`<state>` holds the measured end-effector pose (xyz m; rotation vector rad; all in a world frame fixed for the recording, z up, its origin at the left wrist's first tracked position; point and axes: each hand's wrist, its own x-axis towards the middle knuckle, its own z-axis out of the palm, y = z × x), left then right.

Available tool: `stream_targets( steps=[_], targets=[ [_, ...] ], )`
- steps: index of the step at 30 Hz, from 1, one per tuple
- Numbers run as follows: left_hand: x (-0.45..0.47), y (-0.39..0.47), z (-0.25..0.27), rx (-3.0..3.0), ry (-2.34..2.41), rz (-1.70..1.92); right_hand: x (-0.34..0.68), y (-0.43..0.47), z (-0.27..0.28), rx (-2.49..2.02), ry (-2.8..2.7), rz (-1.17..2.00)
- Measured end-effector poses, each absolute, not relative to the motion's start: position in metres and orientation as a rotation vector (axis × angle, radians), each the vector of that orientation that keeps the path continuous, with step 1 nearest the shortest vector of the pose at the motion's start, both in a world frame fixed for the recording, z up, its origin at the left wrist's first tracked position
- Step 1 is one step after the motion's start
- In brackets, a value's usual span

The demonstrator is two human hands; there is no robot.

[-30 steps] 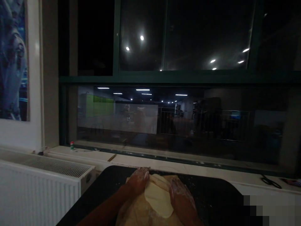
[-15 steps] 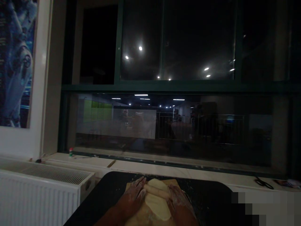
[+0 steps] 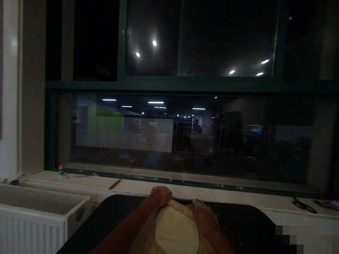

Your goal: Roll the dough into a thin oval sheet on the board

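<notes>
Pressing a pale wooden rolling pin at the far edge of a round, flat dough sheet.
Left hand and right hand closed over the pin's ends; it lay crosswise, dough nearer the body, on the black worktop.

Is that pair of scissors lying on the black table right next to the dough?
No, the scissors lie far off to the right on the pale window ledge, well away from the dough.

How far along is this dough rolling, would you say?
Done: the pale round sheet of dough already lies flat and wide on the light wooden board. In hand: the floury left hand and right hand press a rolling pin at the sheet's far edge. Left: perhaps more thinning; its thickness is hard to judge in this dim light.
</notes>
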<state>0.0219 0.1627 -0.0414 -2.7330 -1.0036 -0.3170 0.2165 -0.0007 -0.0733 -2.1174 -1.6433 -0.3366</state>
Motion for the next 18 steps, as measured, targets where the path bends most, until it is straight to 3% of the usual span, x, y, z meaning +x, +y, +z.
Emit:
stream_targets(
  steps=[10,18],
  targets=[
    [-0.066,0.077,-0.054,-2.695,-0.710,-0.573,0.170,-0.066,-0.077,-2.063,-1.825,-0.422],
    [-0.121,0.008,-0.042,-2.718,-1.004,-0.607,0.152,-0.120,-0.077,-1.757,-1.758,-0.434]
  ],
)
